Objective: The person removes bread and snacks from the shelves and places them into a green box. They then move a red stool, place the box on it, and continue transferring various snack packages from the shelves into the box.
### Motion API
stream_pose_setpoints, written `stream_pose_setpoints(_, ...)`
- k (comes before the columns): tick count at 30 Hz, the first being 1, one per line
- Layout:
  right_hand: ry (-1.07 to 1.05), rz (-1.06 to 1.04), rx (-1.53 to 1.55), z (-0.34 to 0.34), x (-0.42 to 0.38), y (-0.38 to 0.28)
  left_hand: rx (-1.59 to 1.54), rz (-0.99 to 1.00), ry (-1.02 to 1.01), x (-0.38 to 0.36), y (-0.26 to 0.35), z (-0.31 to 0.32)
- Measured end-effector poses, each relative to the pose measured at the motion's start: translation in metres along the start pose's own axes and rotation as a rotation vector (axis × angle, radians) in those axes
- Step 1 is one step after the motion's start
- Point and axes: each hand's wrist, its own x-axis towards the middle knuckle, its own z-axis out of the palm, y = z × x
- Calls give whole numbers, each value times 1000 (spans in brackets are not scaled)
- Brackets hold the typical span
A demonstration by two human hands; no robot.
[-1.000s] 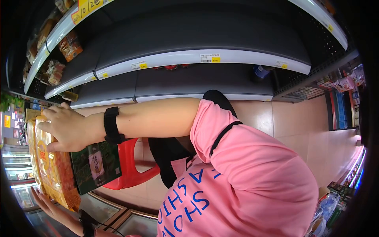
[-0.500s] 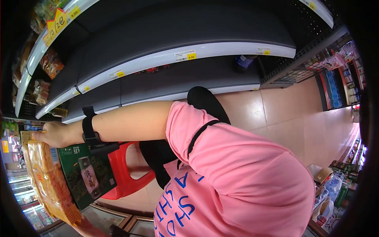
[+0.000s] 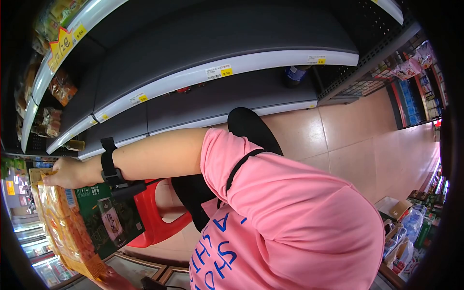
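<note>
A long clear plastic pack of orange-yellow snacks [image 3: 63,222] stands tilted at the left, held between my two hands. My right hand [image 3: 67,172] reaches across on a straight arm, its fingers closed on the pack's top end. At the lower end, my left hand [image 3: 115,281] is partly cut off by the bottom edge, closed against the pack's corner. Directly behind the pack is a green carton [image 3: 108,217] with a drink can printed on it, resting at a red plastic stool [image 3: 154,220]. A black strap [image 3: 109,157] circles my right forearm.
Dark shelves [image 3: 217,31] with white price rails span the top. A dark bottle with a blue label [image 3: 295,75] stands on the lower shelf. Packaged goods [image 3: 63,89] sit at the left. Bags and boxes [image 3: 411,227] lie at the lower right, beside the tiled floor [image 3: 357,150].
My right hand and the top end of the pack have shifted slightly down and to the right in view. Both hands keep their hold; the shelves have moved a little with the camera.
</note>
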Motion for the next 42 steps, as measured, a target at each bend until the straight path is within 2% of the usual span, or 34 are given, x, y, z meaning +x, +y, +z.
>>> stream_pose_setpoints(5, 14, -37, 2, -5, -7, -3, 20, 33, -30, -7, 5, 11)
stream_pose_setpoints(14, 5, -108, 15, -18, -27, -18, 38, 14, 63, -22, 22, 39)
stream_pose_setpoints(18, 39, -213, 28, -21, -24, -15, 48, 37, 24, -22, 21, 30)
stream_pose_setpoints(25, -25, -224, 123, -35, -33, -26, 77, 37, -71, -23, 24, 25)
stream_pose_setpoints(31, -69, -307, 173, -57, -41, -25, 119, 108, -62, -32, 35, 51)
stream_pose_setpoints(35, -181, -233, 270, -87, -60, -29, 139, 121, -75, -39, 41, 63)
stream_pose_setpoints(37, -144, -109, 301, -104, -84, -46, 244, 139, -209, -42, 31, 52)
stream_pose_setpoints(39, -176, -15, 238, -124, -97, -52, 395, 207, -52, -20, -2, 24)
stream_pose_setpoints(40, -152, -25, 213, -132, -101, -54, 224, 172, -173, -23, -8, 13)
stream_pose_setpoints(41, -136, -32, 196, -141, -106, -55, 156, 121, -97, -36, -6, 34)
stream_pose_setpoints(42, -113, -7, 165, -149, -113, -59, 186, 38, -214, -41, 3, 48)
